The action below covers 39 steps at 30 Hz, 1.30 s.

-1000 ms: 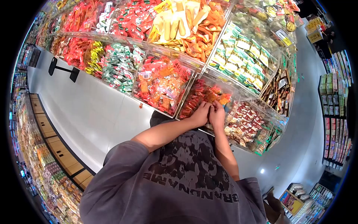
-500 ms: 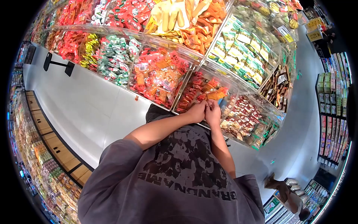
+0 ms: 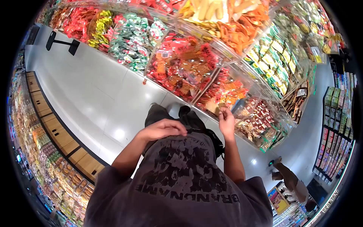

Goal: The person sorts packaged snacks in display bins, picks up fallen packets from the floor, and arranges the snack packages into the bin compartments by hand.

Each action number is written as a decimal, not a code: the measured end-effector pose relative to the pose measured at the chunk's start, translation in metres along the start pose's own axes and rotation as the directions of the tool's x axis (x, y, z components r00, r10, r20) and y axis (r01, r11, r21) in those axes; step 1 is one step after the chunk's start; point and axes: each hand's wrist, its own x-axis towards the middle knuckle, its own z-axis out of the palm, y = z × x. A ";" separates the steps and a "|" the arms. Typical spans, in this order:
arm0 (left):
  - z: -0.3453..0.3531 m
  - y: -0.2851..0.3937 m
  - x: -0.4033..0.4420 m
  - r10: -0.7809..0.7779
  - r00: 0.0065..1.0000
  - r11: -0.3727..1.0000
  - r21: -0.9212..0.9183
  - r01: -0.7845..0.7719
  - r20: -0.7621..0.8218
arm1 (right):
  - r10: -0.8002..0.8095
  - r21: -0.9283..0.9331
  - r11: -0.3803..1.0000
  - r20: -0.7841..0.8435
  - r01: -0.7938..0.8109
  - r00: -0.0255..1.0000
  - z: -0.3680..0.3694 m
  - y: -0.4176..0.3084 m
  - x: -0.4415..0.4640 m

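My right hand (image 3: pixel 226 119) is at the front edge of a clear bin, its fingertips pinched together. A small brownish bit shows at those fingertips, too small to name. Behind them the bin holds red and orange snack packets (image 3: pixel 231 89). My left hand (image 3: pixel 162 128) hangs in front of my waist with its fingers loosely stretched, holding nothing. To the right of my right hand, a bin holds small dark red and cream packets (image 3: pixel 261 112). On the left, a bin is heaped with red and orange wrapped snacks (image 3: pixel 185 68).
Further bins hold green-and-white packets (image 3: pixel 132 39), yellow packets (image 3: pixel 102 28) and large orange bags (image 3: pixel 234 30). A black stand (image 3: pixel 62 42) juts over the pale floor (image 3: pixel 94 98). Stocked shelves (image 3: pixel 49 162) line the left. Another person (image 3: pixel 295 181) is at the lower right.
My hands were together over the bin and have parted. The left has drawn back to my waist; the right stays near the bin's front. The view has shifted, with the bins now further right.
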 end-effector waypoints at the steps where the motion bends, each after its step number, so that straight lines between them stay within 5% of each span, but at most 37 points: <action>1: -0.013 -0.009 -0.016 0.009 1.000 1.000 -0.010 -0.009 -0.002 | 0.042 -0.058 0.998 0.047 -0.040 0.998 0.005 -0.008 -0.007; 3: -0.041 -0.036 -0.047 -0.008 0.999 0.890 -0.457 -0.011 -0.040 | 0.020 -0.185 0.983 0.010 -0.018 1.000 0.020 -0.027 -0.025; 5: -0.079 -0.071 -0.069 0.010 0.997 0.855 -0.517 -0.047 -0.075 | -0.025 -0.538 0.843 -0.084 -0.024 0.996 0.036 -0.039 -0.031; 7: -0.119 -0.105 -0.086 -0.091 0.950 0.742 -0.657 -0.135 -0.299 | -0.186 -0.668 0.744 -0.174 0.024 0.967 0.053 -0.029 -0.031; 9: -0.167 -0.150 -0.089 -0.147 0.886 0.737 -0.646 -0.198 -0.439 | -0.171 -0.750 0.634 -0.373 -0.188 0.912 0.070 -0.014 -0.025; 11: -0.213 -0.204 -0.083 -0.294 0.645 0.792 -0.557 -0.249 -0.706 | -0.217 -0.775 0.575 -0.451 -0.260 0.866 0.077 -0.007 -0.023; 12: -0.241 -0.226 -0.076 -0.284 0.637 0.777 -0.561 -0.285 -0.717 | -0.282 -0.791 0.547 -0.482 -0.274 0.829 0.081 0.000 -0.022; 13: -0.269 -0.246 -0.068 -0.411 0.520 0.784 -0.582 -0.217 -0.748 | -0.347 -0.799 0.527 -0.513 -0.290 0.785 0.080 0.013 -0.022; 14: -0.298 -0.265 -0.058 -0.523 0.389 0.776 -0.612 -0.150 -0.758 | -0.417 -0.770 0.605 -0.522 -0.201 0.744 0.074 0.031 -0.020; 15: -0.329 -0.284 -0.050 -0.516 0.392 0.769 -0.613 -0.180 -0.762 | -0.477 -0.734 0.671 -0.536 -0.106 0.696 0.063 0.052 -0.017; 17: -0.391 -0.327 -0.032 -0.505 0.386 0.811 -0.577 -0.095 -0.772 | -0.550 -0.824 0.532 -0.511 -0.195 0.660 0.037 0.096 -0.015; 19: -0.474 -0.413 -0.002 -0.454 0.399 0.861 -0.507 -0.034 -0.797 | -0.779 -0.915 0.091 -0.312 -0.394 0.544 0.021 0.117 -0.016; 21: -0.554 -0.478 0.028 -0.236 0.240 0.954 -0.178 0.242 -0.942 | -0.395 -0.547 0.828 -0.723 -0.121 0.567 0.015 0.097 -0.009; 22: -0.556 -0.429 0.018 -0.206 0.183 0.929 -0.133 0.346 -0.961 | -0.375 -0.500 0.862 -0.744 -0.089 0.553 0.022 0.095 0.005; 27: -0.689 -0.454 0.053 -0.028 0.239 0.867 0.096 0.489 -0.971 | -0.681 -0.758 0.651 -0.574 0.019 0.454 0.062 0.118 0.074; 32: -0.763 -0.464 0.091 0.203 0.131 0.660 0.234 0.714 -0.970 | -0.735 -0.784 0.617 -0.546 0.063 0.401 0.079 0.128 0.113; 39: -0.810 -0.483 0.096 0.372 0.239 0.478 0.406 0.779 -0.897 | -0.733 -0.784 0.619 -0.556 0.047 0.391 0.088 0.131 0.124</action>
